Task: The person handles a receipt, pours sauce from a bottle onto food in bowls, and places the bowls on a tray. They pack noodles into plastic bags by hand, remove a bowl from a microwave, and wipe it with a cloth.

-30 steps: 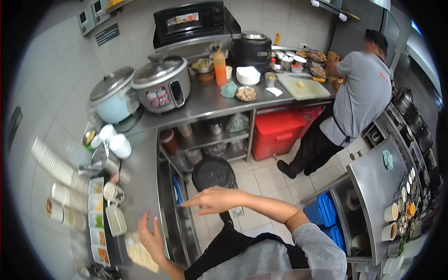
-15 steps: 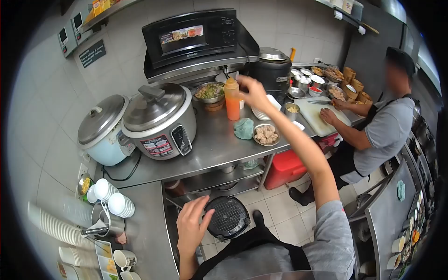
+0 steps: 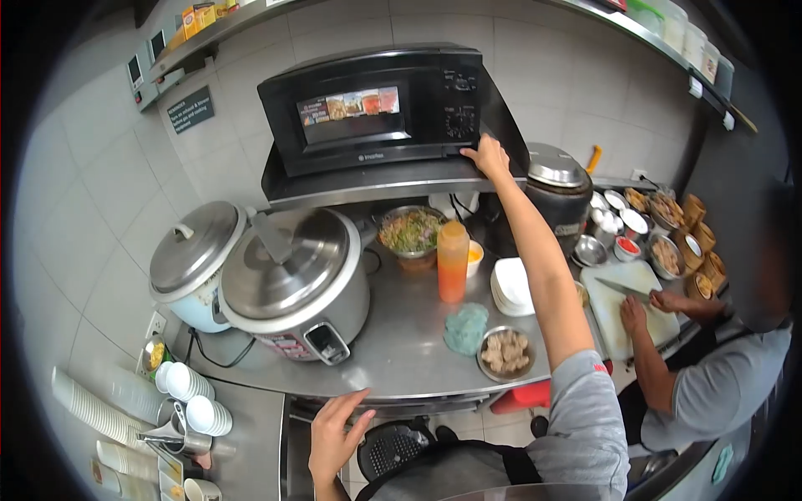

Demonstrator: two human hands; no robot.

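Observation:
A black microwave oven (image 3: pixel 368 108) with a closed door sits on a raised metal shelf. At its lower right front corner, my right hand (image 3: pixel 491 157) is pressed against it, the thumb at the front and the bent fingers at the side. My left hand (image 3: pixel 336 436) is open and holds nothing, its fingers apart near the front edge of the counter. Beneath my right forearm are a squeeze bottle of orange sauce (image 3: pixel 452 267), a stack of white dishes (image 3: pixel 513 288), a crumpled green cloth (image 3: pixel 466 329) and a metal bowl of pale chunks (image 3: pixel 506 354).
Two large rice cookers (image 3: pixel 294 284) stand left on the steel counter (image 3: pixel 401 363). Stacked white cups (image 3: pixel 209 416) are at lower left. At right a co-worker (image 3: pixel 710 384) holds a knife (image 3: pixel 622 289) over a cutting board (image 3: pixel 614 321). A black pot (image 3: pixel 555 200) stands right of the microwave.
My right hand has moved from above the sauce bottle up to the microwave's corner. My left hand stays low and open. The view has shifted closer to the counter.

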